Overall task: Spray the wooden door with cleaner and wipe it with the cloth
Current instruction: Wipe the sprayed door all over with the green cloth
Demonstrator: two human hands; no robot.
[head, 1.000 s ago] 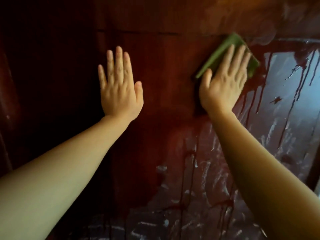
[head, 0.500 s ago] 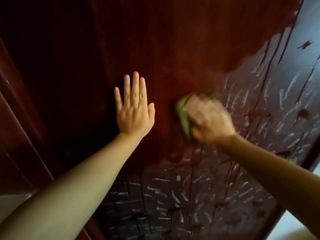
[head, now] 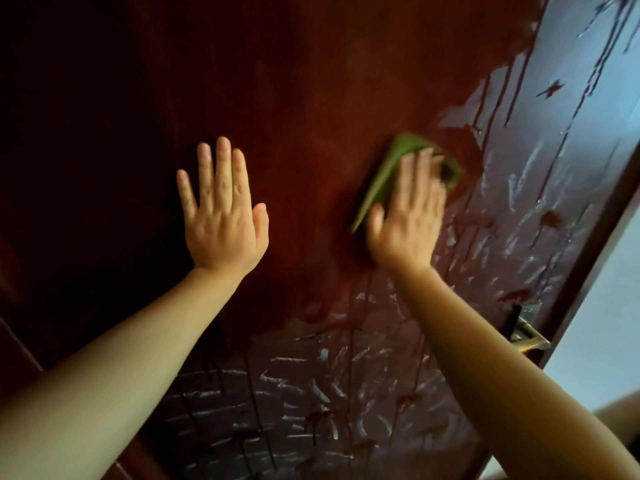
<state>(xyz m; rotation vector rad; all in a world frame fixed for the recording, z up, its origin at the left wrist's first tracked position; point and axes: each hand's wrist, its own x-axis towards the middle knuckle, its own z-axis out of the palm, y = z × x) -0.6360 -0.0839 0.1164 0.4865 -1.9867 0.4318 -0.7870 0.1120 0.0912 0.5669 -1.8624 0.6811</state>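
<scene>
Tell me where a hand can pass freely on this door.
Free: the dark red wooden door above both hands, and the strip between left hand and right hand on the green folded cloth. Crowded: near the brass door handle, right edge.

No text, label or number could be read on the wooden door (head: 311, 81) (only wet streaks showed) or the cloth (head: 388, 174).

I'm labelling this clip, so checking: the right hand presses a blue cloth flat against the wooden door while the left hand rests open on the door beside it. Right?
Not quite. The head view shows the cloth is green, not blue. The right hand does press it flat against the wooden door, and the left hand rests open on the door beside it.
</scene>
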